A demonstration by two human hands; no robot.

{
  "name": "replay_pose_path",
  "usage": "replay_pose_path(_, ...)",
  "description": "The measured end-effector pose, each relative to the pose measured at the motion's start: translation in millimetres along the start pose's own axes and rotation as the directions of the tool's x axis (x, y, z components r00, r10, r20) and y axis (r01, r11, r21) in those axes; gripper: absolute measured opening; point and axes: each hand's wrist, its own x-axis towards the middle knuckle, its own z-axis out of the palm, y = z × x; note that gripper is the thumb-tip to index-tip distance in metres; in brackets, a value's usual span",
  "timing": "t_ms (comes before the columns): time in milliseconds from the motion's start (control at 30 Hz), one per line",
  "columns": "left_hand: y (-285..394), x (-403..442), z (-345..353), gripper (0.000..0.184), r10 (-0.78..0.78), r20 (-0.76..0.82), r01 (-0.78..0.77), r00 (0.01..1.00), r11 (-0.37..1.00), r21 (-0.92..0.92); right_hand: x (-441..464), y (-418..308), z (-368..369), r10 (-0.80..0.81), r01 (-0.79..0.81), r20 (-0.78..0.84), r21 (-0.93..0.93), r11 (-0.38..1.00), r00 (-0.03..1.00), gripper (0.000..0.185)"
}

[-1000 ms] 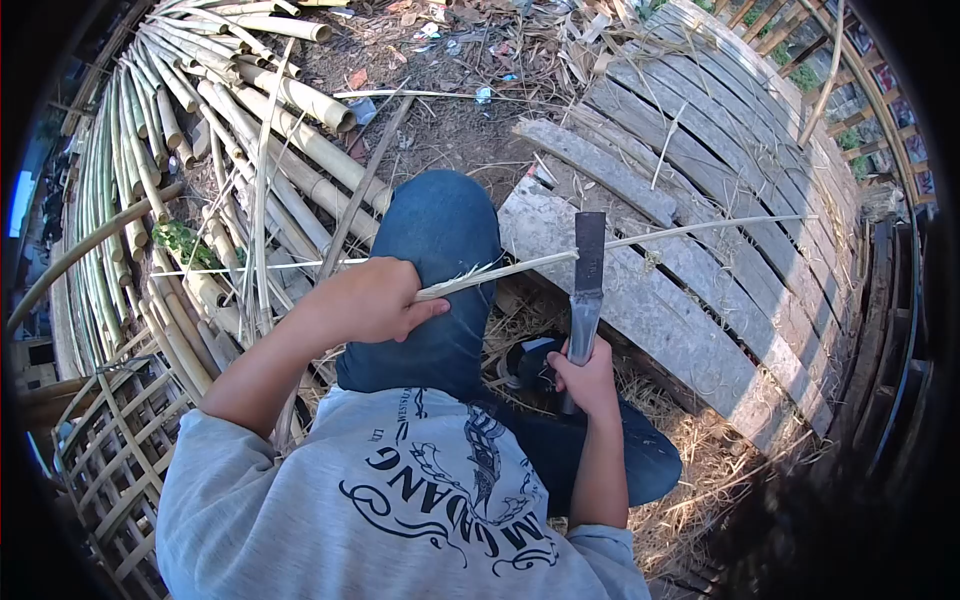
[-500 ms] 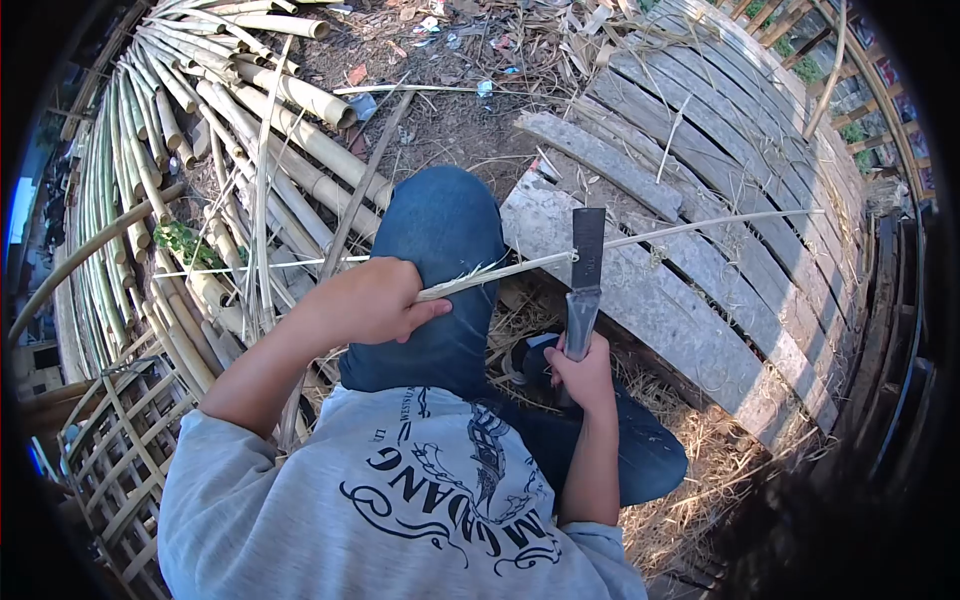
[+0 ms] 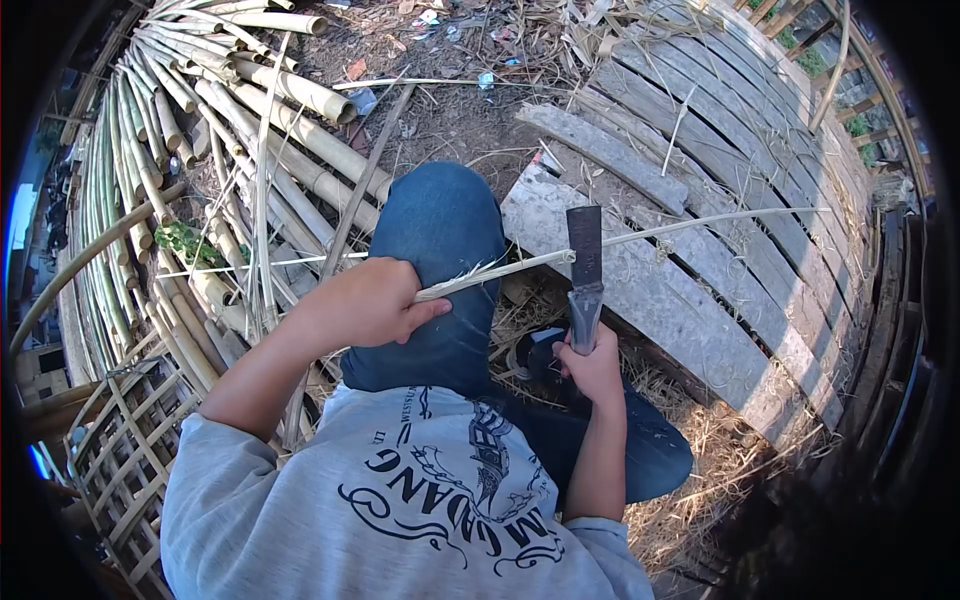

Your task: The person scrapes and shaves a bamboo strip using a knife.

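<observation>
A long pale bamboo strip (image 3: 510, 268) crosses over my raised knee, its near end frayed. My left hand (image 3: 372, 305) is closed around that strip beside the knee. A knife (image 3: 585, 245) with a dark, square-ended blade and a grey handle stands upright in my right hand (image 3: 593, 368), which is wrapped round the handle. The blade lies across the strip, and a small pale curl shows at its left edge. Past the blade, the strip runs on to the right above the wooden planks.
Grey wooden planks (image 3: 640, 270) form a low platform on the right. Many bamboo poles (image 3: 290, 90) are piled at the left, with a woven bamboo lattice (image 3: 120, 455) nearer me. Shavings (image 3: 710, 490) litter the ground at the lower right. A loose board (image 3: 600, 155) lies on the platform.
The knife and my right hand have shifted very slightly; the blade stays against the strip. My left hand keeps its grip at about the same spot.
</observation>
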Motion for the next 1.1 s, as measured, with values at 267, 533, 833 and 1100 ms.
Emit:
replay_pose_path(267, 3.1, -1.3, -2.5, 0.057, -0.021, -0.007, 0.021, 1.0, 1.0, 0.017, 1.3, 2.6, -3.5, 0.075, -0.08, 0.084, 0.057, 0.995, 0.994, 0.016)
replay_pose_path(533, 1.0, 2.0, 1.8, 0.058, -0.011, -0.023, 0.011, 1.0, 1.0, -0.004, -13.4, 4.8, 20.3, 0.073, -0.077, 0.146, 0.024, 0.997, 0.987, 0.017)
replay_pose_path(833, 5.8, 1.3, -0.9, 0.058, -0.012, -0.004, 0.012, 1.0, 0.999, -0.031, -28.8, 21.3, 51.2, 0.104, -0.23, 0.253, 0.545, 0.806, 0.962, 0.018)
replay_pose_path(1100, 3.1, -2.7, -1.0, 0.058, -0.018, -0.004, 0.018, 1.0, 1.0, 0.008, -19.7, 6.9, 6.7, 0.094, -0.083, -0.068, 0.151, 0.985, 0.993, 0.019)
